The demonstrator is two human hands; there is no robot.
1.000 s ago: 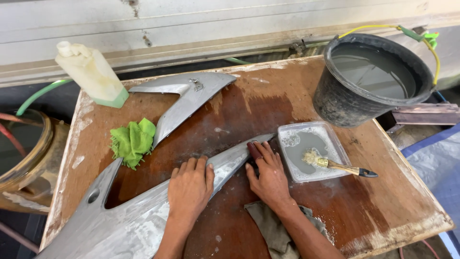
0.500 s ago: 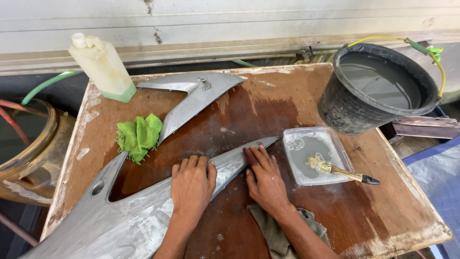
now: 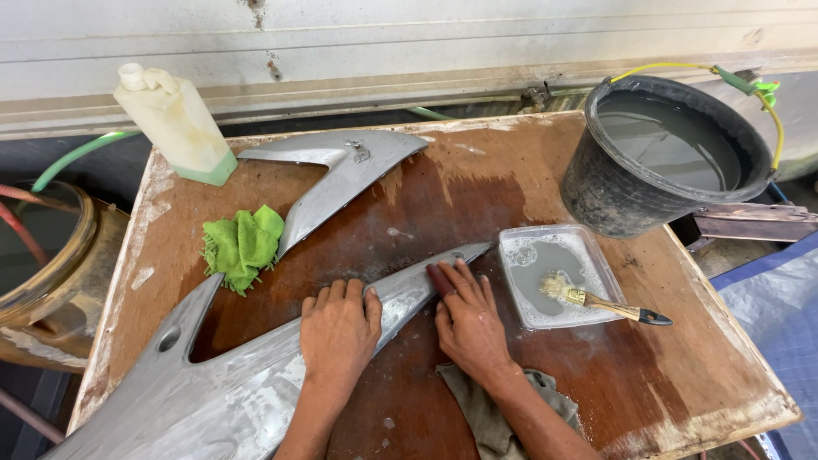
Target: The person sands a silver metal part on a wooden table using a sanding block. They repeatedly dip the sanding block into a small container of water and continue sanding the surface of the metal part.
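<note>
On wet board point(image 3: 477, 183), both hands on grey panel point(image 3: 256, 375), sanding pad point(image 3: 440, 279)

Head view — steeply down, close over the wet board point(image 3: 528, 170).

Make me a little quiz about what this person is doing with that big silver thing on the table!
1. True or false: the left hand lies flat on the grey panel.
2. Where is the paintbrush? A) in the black bucket B) in the clear tray C) on the green cloth
3. Fill in: the right hand presses a dark reddish ____ against the panel's edge.

Key: 1 true. 2 B. 3 strip, probably sandpaper; mostly hidden under the fingers.
</note>
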